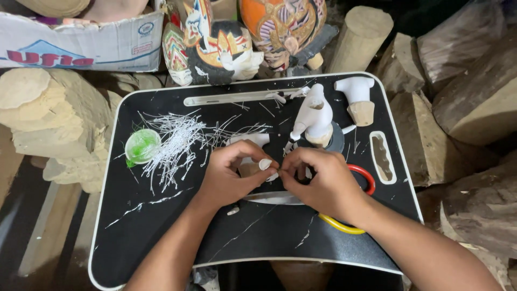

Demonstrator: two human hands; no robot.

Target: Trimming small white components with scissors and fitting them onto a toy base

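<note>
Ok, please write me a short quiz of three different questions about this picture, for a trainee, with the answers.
1. True or false: the left hand holds a small white piece at its fingertips.
2. What lies under the right hand: A) scissors with red and yellow handles, B) a hammer, C) a paintbrush?
3. What colour is the small round cup on the left of the black tray?

Key: 1 true. 2 A. 3 green.
</note>
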